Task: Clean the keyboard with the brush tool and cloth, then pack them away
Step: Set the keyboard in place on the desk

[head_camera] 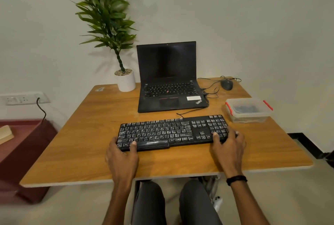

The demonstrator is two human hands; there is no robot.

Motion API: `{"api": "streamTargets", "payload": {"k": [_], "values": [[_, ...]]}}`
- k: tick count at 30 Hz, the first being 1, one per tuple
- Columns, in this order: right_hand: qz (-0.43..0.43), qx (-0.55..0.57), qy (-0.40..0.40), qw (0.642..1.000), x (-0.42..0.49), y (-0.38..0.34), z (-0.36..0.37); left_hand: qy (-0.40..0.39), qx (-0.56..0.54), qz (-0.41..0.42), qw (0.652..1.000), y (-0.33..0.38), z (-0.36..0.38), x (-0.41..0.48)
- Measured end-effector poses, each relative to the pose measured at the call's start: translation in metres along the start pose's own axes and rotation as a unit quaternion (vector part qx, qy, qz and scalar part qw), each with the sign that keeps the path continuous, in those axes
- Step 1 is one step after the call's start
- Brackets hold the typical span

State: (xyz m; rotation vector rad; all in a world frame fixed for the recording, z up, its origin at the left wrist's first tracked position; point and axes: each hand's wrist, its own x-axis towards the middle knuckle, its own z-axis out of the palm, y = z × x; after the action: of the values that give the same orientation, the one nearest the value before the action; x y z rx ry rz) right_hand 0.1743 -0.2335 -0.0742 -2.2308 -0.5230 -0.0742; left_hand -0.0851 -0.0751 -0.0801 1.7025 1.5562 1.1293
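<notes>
Keyboard [173, 132], black with pale worn key legends, lies across the near middle of the wooden table [86, 152], its right end angled a little farther away than its left. My left hand [122, 158] holds its near left corner, thumb laid on top by the front edge and fingers wrapped round the end. My right hand [228, 149] grips the right end by the number pad, thumb on the keys and fingers curled over the side; a dark wristband [236, 179] sits on that wrist. Just beyond it stands an open black laptop [168, 80] with a dark screen, and a thin black cable [191, 111] runs from the far edge up toward the laptop's right side, where more wires lie in loose loops. A dark mouse [226, 84] rests at the far right corner of the table, well apart from my hands. To the right, near the number pad but not touching it, sits a clear plastic box [248, 110] with red clips and its lid on; something dark is inside that I cannot make out. At the far left a white pot [125, 81] topped with pebbles holds a tall green plant [104, 13], just beside the laptop. On the left wall there is a socket plate [23, 98] with a black lead [42, 111] hanging down to a low maroon seat [27, 143]. My knees show under the near edge of the table
</notes>
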Motion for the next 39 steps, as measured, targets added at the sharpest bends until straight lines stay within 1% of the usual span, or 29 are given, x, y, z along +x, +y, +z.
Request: {"api": "streamTargets", "payload": {"k": [6,19,29,39], "values": [[-0.001,-0.005,0.01,1.0,0.003,0.001,-0.002,0.004,0.008,-0.006,1.0,0.004,0.005,0.0],[-0.003,-0.015,0.003,1.0,0.001,-0.001,-0.002,0.005,0.041,-0.013,0.999,0.0,0.01,-0.003],[-0.01,-0.011,-0.003,1.0,0.002,0.001,0.006,0.014,0.034,-0.01,0.999,0.001,0.004,0.0],[-0.016,-0.016,-0.003,1.0,0.005,0.007,0.007,0.006,0.028,-0.008,1.0,0.004,0.006,-0.003]]}}
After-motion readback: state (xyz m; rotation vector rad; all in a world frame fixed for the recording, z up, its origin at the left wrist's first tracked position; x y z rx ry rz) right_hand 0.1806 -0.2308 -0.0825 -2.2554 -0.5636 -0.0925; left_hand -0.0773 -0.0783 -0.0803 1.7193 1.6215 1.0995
